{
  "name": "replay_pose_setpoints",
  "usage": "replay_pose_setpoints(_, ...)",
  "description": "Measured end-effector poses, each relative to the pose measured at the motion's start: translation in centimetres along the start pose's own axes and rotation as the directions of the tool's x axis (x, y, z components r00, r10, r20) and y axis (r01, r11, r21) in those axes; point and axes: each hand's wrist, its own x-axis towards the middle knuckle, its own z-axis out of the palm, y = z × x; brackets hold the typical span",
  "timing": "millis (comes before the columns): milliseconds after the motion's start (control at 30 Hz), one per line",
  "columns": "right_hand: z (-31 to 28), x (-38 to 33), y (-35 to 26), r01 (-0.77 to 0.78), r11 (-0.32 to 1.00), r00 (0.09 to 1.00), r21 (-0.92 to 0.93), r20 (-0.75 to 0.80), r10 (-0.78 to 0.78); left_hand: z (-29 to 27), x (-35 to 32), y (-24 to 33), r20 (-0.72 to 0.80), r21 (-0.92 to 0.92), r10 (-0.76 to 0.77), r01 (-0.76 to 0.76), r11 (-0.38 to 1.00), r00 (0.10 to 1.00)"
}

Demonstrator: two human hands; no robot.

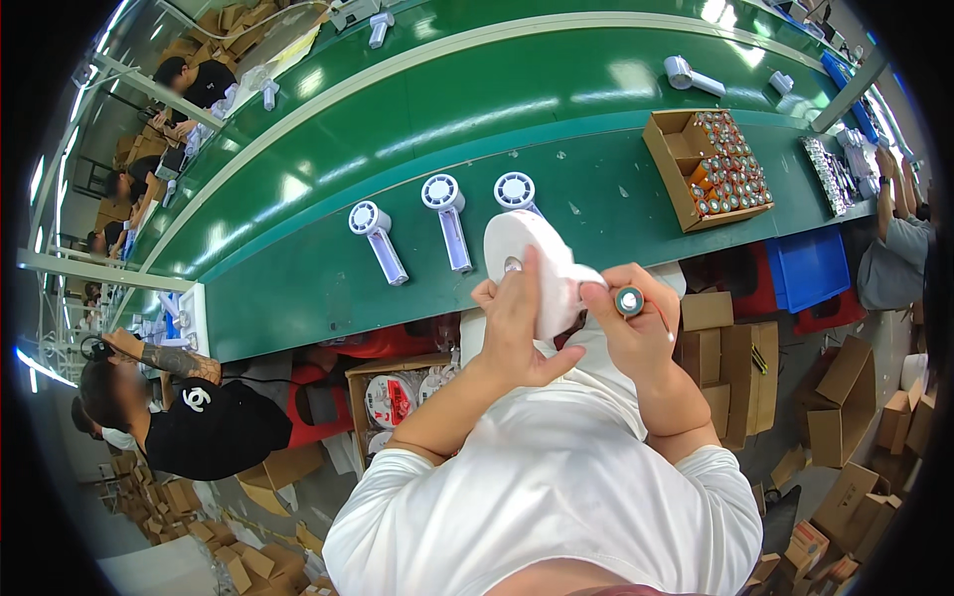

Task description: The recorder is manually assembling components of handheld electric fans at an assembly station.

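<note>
A thick white roll (556, 283), which looks like tape, is tilted in front of my chest. My left hand (512, 333) is closed around its near left side, a finger pressed to its face. My right hand (636, 333) grips a cylindrical battery (628, 301) with a green ring on its end and a thin wire trailing off. Its thumb and fingertips also touch the roll's right edge. On the green bench just beyond lie three white handheld fans: a left one (380, 238), a middle one (446, 219) and a right one (515, 189), whose handle is partly hidden by the roll.
An open cardboard box (679, 206) of upright orange batteries stands on the bench (596, 189) at right. Beyond runs a green conveyor belt (437, 89) carrying more fan parts. A blue bin (810, 270) and cartons (840, 407) are at lower right. One co-worker (209, 427) sits at left.
</note>
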Motion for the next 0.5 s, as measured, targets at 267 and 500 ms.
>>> replay_pose_setpoints(267,-0.7,-0.3,0.5,0.082,0.970,0.837,-0.229,0.544,0.058,1.0,-1.0,-1.2,-0.019,-0.459,-0.398,0.346,0.818,0.917)
replay_pose_setpoints(500,-0.7,0.1,0.7,-0.331,0.861,0.943,0.387,0.156,0.292,0.5,-0.2,-2.0,-0.138,-0.105,-0.224,0.211,0.972,0.965)
